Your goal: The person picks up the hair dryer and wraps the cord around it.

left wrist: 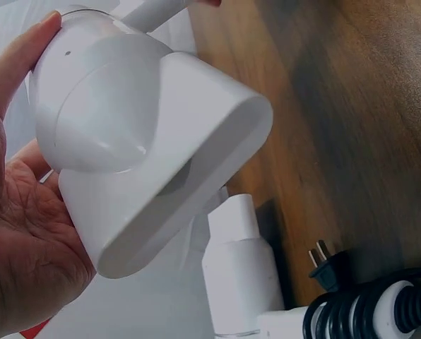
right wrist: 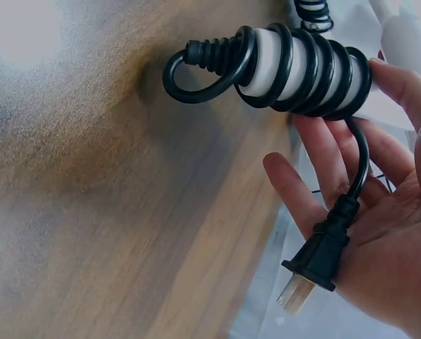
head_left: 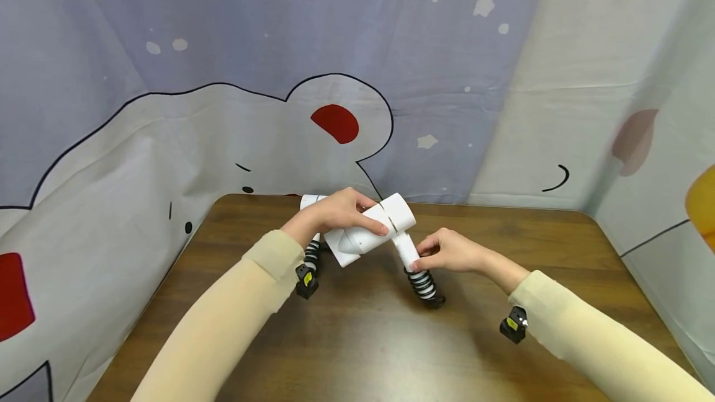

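A white hair dryer (head_left: 365, 239) with a wide flat nozzle (left wrist: 126, 219) is held tilted above the table. My left hand (head_left: 345, 211) grips its barrel, thumb on one side and fingers round the other. My right hand (head_left: 454, 252) pinches the handle (head_left: 406, 250) between thumb and fingers. Black cord (head_left: 422, 284) is coiled round the lower handle. In the right wrist view, its two-pin plug (right wrist: 323, 251) hangs down in front of my right palm.
A second white hair dryer (left wrist: 242, 282) lies on the wooden table (head_left: 357, 340), partly hidden behind my left hand in the head view. Its cord is wound round the handle, with a black plug (left wrist: 332, 272) beside it. A printed curtain (head_left: 447, 67) stands behind the table.
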The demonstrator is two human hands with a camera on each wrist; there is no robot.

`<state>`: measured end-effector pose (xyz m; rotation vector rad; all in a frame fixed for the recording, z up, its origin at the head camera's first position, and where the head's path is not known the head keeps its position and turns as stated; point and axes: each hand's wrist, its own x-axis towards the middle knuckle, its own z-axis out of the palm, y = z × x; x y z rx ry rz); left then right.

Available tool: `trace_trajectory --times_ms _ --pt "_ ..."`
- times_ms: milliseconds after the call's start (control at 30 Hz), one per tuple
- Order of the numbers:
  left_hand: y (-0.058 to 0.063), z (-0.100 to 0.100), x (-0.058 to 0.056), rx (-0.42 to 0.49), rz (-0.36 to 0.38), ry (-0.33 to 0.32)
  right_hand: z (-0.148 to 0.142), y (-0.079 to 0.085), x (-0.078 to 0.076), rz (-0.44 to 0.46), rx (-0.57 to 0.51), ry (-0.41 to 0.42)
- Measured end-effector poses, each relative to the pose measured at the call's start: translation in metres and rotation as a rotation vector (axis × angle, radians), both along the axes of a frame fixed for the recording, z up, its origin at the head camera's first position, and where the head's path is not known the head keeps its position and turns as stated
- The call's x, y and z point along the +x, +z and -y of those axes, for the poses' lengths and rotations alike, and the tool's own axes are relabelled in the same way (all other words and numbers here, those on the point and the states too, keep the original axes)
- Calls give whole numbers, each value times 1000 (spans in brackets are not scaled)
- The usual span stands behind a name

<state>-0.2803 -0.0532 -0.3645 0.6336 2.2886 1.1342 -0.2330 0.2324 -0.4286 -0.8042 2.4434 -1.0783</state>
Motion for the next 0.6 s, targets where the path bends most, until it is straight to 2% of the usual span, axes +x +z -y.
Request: trace_trajectory --times_ms 200,400,600 --pt "2 1 -1 -3 -1 7 1 -1 1 45 -19 9" --pt "3 -1 -2 -21 18 -16 -1 -6 2 98 -56 23" --pt "4 -4 -6 -72 -9 -30 -2 -9 6 162 -110 -25"
